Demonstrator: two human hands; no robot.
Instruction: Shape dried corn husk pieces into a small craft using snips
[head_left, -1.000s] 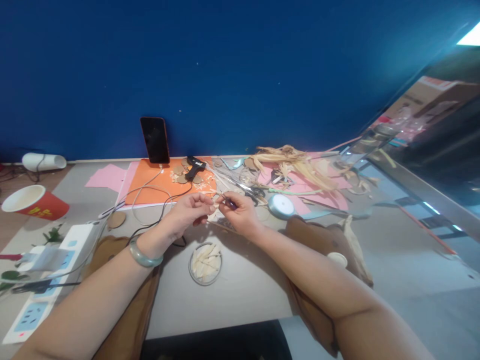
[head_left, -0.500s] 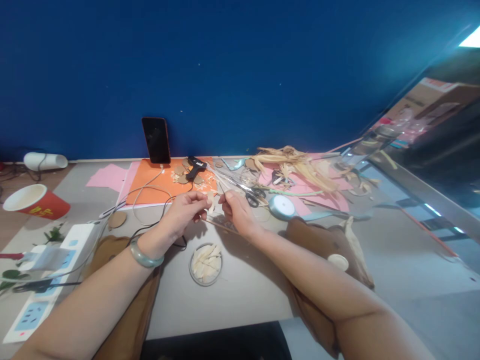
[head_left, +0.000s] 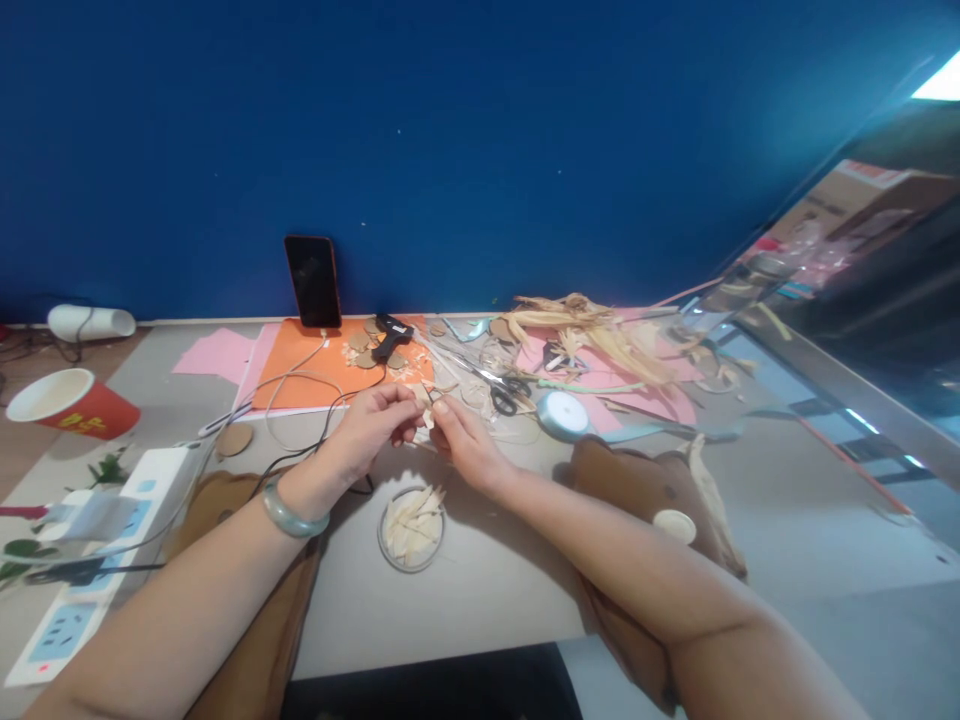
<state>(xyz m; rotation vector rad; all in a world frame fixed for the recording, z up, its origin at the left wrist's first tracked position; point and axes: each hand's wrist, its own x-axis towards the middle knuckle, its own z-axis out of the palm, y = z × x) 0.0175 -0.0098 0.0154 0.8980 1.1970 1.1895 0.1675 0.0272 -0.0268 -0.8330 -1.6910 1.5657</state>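
My left hand (head_left: pixel 369 427) and my right hand (head_left: pixel 463 438) meet above the table, fingertips pinched together on a small pale husk piece (head_left: pixel 425 412). A green bangle sits on my left wrist. Just below the hands stands a small round clear dish (head_left: pixel 410 526) with several pale husk slivers in it. Scissors (head_left: pixel 501 386) lie on the table just beyond my right hand, apart from it.
A black glue gun (head_left: pixel 390 334) lies on orange paper (head_left: pixel 300 375) beside a propped phone (head_left: pixel 312 279). Dried husks (head_left: pixel 592 330) cover pink paper at the back right. A ribbon spool (head_left: pixel 562 412), a red paper cup (head_left: pixel 69 403) and a white power strip (head_left: pixel 112 520) also lie around.
My right hand has let go of the scissors, which now lie on the table, and has moved left to pinch the husk piece together with my left hand.
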